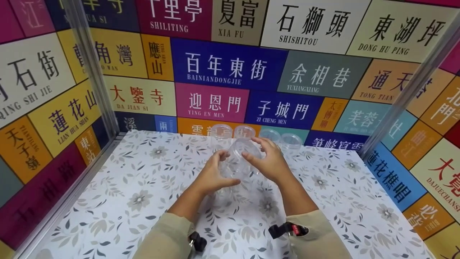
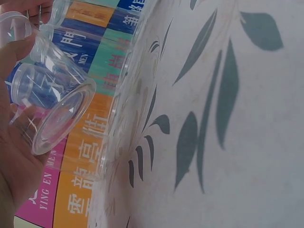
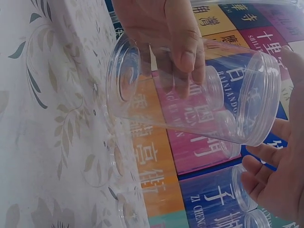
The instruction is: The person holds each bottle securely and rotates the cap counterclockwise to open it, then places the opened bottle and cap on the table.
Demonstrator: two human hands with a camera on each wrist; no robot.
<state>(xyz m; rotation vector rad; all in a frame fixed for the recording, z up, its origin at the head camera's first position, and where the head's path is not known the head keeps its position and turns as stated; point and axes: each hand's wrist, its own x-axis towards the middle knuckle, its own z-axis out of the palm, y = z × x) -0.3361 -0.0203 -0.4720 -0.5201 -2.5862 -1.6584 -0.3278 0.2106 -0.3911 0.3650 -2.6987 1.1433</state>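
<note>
Clear cylindrical plastic jar (image 1: 241,163), long axis tilted, rim up-right; between right hand (image 1: 271,162), gripping rim, and left hand (image 1: 212,175), curled round body.

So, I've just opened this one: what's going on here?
A person holds one clear jar tilted between both hands over a floral-patterned table. The left grip is around its side, while the right grip is at its upper rim. Four similar clear jars stand in a row at the back of the table, before a wall of colored sign panels. I can't tell whether anything is inside the held jar.
</note>
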